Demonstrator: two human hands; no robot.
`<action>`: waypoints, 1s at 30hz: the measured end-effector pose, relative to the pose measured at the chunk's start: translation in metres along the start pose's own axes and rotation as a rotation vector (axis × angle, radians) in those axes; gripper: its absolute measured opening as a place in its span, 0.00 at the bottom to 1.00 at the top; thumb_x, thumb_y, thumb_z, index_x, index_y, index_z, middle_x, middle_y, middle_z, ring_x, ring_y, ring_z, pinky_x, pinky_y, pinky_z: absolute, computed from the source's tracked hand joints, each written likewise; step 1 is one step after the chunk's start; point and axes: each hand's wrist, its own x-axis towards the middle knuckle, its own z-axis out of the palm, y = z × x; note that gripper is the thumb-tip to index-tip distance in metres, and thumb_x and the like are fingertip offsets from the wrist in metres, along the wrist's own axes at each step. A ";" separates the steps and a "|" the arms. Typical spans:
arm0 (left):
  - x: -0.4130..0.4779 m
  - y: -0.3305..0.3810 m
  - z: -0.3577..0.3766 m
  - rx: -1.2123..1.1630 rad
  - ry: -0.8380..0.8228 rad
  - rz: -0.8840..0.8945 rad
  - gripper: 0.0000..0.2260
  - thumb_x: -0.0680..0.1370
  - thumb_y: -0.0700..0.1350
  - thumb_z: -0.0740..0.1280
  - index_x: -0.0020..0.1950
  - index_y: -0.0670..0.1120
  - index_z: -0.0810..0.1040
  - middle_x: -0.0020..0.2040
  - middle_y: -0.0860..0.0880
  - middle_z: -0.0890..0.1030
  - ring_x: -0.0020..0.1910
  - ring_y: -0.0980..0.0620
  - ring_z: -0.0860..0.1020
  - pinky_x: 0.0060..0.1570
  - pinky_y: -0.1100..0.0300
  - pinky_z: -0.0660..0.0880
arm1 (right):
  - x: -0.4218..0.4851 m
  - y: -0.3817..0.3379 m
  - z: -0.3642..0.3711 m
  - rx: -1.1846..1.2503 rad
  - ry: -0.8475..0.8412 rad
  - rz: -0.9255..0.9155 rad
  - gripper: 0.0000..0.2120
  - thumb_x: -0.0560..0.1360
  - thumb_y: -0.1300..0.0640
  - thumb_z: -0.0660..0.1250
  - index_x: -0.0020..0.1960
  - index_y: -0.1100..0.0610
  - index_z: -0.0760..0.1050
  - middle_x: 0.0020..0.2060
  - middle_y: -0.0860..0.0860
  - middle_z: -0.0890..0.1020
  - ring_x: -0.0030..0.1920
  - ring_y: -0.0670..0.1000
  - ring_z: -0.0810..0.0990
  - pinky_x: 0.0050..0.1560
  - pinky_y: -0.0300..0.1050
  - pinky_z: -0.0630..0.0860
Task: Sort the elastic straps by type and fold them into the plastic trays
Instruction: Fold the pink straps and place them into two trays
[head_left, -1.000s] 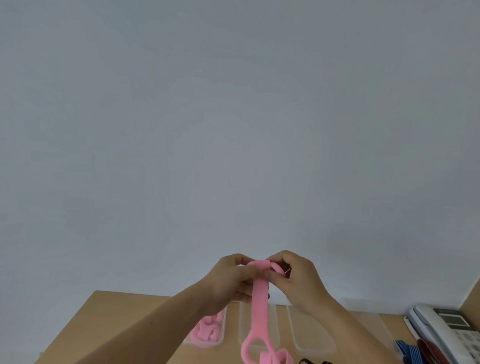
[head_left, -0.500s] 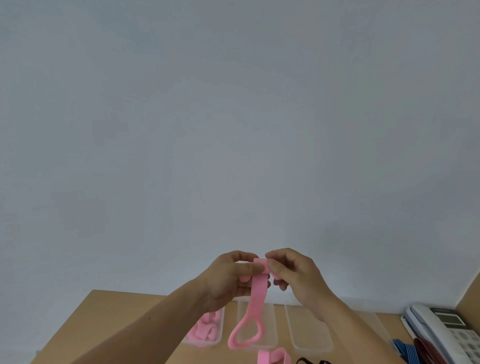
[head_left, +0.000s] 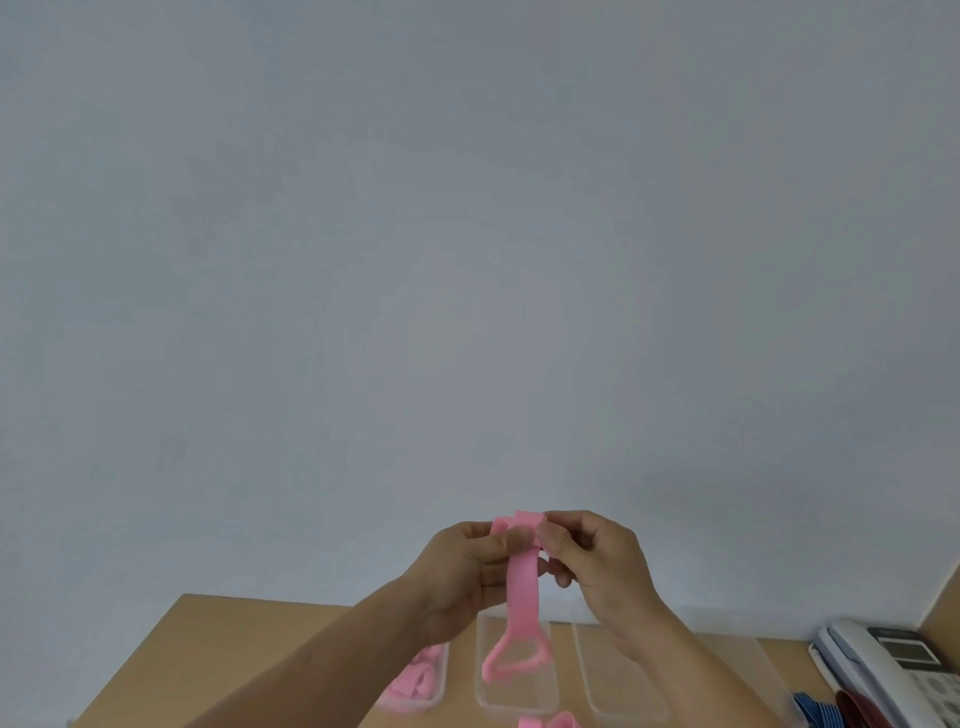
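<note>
A pink elastic strap (head_left: 521, 587) hangs in the air above the desk, its looped end dangling over the middle tray (head_left: 517, 699). My left hand (head_left: 467, 577) pinches its folded top from the left. From the right, my right hand (head_left: 597, 558) pinches the same fold. The left clear tray (head_left: 436, 693) holds pink straps. An empty clear tray (head_left: 618, 691) lies to the right. Another pink strap (head_left: 550, 721) peeks in at the bottom edge.
A wooden desk (head_left: 234, 660) meets a plain grey wall. A white desk phone (head_left: 893, 670) sits at the far right. Blue straps (head_left: 821, 714) and red straps (head_left: 862, 712) lie beside the phone. A fourth clear tray (head_left: 769, 670) lies further right.
Both hands have rolled more of the pink strap at its top, so the hanging loop has risen off the desk and now dangles over the middle tray.
</note>
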 end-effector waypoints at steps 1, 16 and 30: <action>0.000 0.001 0.001 0.004 -0.010 -0.010 0.14 0.76 0.42 0.71 0.59 0.35 0.80 0.48 0.38 0.84 0.45 0.46 0.83 0.44 0.56 0.80 | 0.001 0.001 0.002 -0.015 0.022 -0.011 0.03 0.74 0.60 0.72 0.48 0.57 0.83 0.32 0.51 0.82 0.29 0.45 0.76 0.34 0.38 0.74; 0.005 0.002 -0.011 0.092 -0.001 -0.063 0.13 0.80 0.45 0.65 0.54 0.35 0.82 0.52 0.35 0.83 0.51 0.39 0.83 0.50 0.51 0.80 | 0.006 0.017 -0.002 -0.381 -0.124 -0.252 0.17 0.69 0.66 0.75 0.46 0.44 0.81 0.42 0.40 0.79 0.35 0.40 0.74 0.36 0.33 0.67; 0.006 -0.004 -0.016 0.126 0.029 0.103 0.16 0.72 0.33 0.74 0.58 0.37 0.78 0.52 0.38 0.83 0.48 0.42 0.83 0.51 0.52 0.80 | 0.007 0.011 -0.008 -0.371 -0.182 -0.016 0.02 0.75 0.52 0.72 0.47 0.49 0.82 0.40 0.45 0.84 0.38 0.44 0.81 0.38 0.35 0.72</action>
